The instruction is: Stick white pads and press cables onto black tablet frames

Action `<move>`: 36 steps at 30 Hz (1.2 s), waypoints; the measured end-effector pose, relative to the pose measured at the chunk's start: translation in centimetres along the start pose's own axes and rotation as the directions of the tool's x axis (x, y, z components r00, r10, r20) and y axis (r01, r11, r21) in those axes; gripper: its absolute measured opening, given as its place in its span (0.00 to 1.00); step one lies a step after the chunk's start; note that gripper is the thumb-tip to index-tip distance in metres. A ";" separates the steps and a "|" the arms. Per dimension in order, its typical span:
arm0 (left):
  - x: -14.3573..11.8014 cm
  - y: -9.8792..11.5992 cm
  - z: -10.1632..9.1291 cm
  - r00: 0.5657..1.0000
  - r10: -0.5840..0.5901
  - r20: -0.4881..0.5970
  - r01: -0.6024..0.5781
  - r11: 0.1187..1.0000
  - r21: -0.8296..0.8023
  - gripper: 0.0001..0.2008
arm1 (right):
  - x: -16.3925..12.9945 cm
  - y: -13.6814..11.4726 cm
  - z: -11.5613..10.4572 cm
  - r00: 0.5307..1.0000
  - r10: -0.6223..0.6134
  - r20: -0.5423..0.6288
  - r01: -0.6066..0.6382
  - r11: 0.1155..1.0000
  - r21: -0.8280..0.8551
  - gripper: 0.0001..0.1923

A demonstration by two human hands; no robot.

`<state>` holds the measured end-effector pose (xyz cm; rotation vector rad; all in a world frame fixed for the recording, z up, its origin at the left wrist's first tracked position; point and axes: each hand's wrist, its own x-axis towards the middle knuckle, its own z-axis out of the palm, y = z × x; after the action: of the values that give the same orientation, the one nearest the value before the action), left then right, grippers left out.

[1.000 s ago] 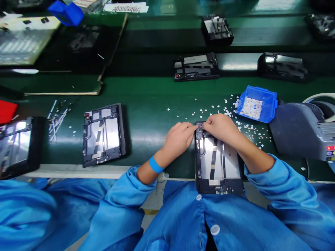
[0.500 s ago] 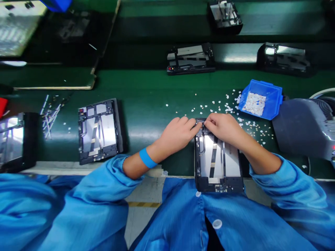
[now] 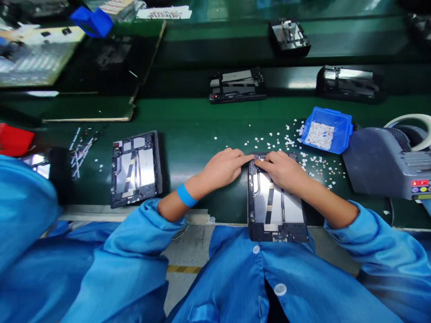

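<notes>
An opened tablet [image 3: 276, 206] with bare pale battery panels, dark ribbon cables and a black frame lies in front of me, its near end over the table edge. My left hand [image 3: 224, 167] comes from the left, index finger stretched to the tablet's upper left corner, the other fingers loosely bent. From the right, my right hand [image 3: 286, 169] rests over the upper end, one digit stretched flat onto the same corner and the rest bent. Both hands are open, touching the tablet. Small parts under the fingertips are hidden. A blue band [image 3: 186, 196] circles my left wrist.
Small white pieces surround a blue bin [image 3: 341, 130] at right. A grey tape dispenser [image 3: 373, 157] stands beside it. Another opened tablet [image 3: 136, 168] lies left, near white strips [image 3: 81, 154] and a red bin [image 3: 15, 140]. More tablets [image 3: 237, 85] lie behind. A co-worker's blue sleeve [image 3: 23, 211] shows left.
My right hand has shifted left and loosened from a pinch onto the tablet's corner. My left index finger now points straight at that corner. The view has tilted and turned slightly left.
</notes>
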<state>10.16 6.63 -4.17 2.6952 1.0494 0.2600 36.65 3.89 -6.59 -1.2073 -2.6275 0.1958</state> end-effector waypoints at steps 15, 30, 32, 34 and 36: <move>-1.9 1.9 0.8 0.995 -0.022 -0.098 0.034 0.992 0.125 0.19 | -0.1 -1.0 -0.6 0.997 -0.035 0.074 0.041 0.996 -0.081 0.24; 0.8 1.0 0.7 0.999 0.043 -0.023 -0.040 0.989 0.142 0.22 | -20.0 0.7 -7.2 0.083 0.949 -0.305 -0.298 0.315 0.901 0.11; 1.2 1.4 0.4 1.000 0.008 -0.025 -0.005 0.993 0.121 0.23 | -23.1 2.8 -6.9 -0.113 0.983 -0.144 -0.119 0.130 0.984 0.20; 1.4 1.9 0.1 0.999 -0.015 -0.034 0.019 0.992 0.123 0.22 | -24.5 4.6 -6.4 -0.148 0.989 -0.010 -0.037 0.005 0.999 0.25; 1.6 2.4 -0.1 0.999 -0.018 -0.043 0.024 0.991 0.130 0.21 | -24.5 6.0 -6.1 -0.117 0.991 0.057 -0.026 -0.061 0.998 0.27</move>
<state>12.80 6.01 -3.31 2.8038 1.1443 0.2532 58.11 -10.74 -6.09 -1.4916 -0.2146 0.7162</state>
